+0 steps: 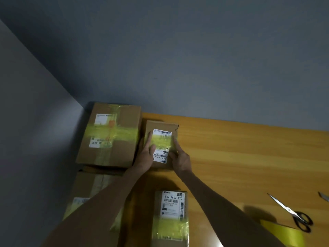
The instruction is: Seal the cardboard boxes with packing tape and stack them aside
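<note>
Left hand (145,157) and right hand (180,158): fingers straight, pressing flat on yellow tape (162,142) across small box (161,124). Large box (124,152) sits just beside the left fingers.

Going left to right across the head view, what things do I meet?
Large taped box → small labelled box, with left hand and right hand pressing on it → scissors.

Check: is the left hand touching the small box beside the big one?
Touching. The head view shows the left hand lying flat on the small box, fingers over its taped label.
</note>
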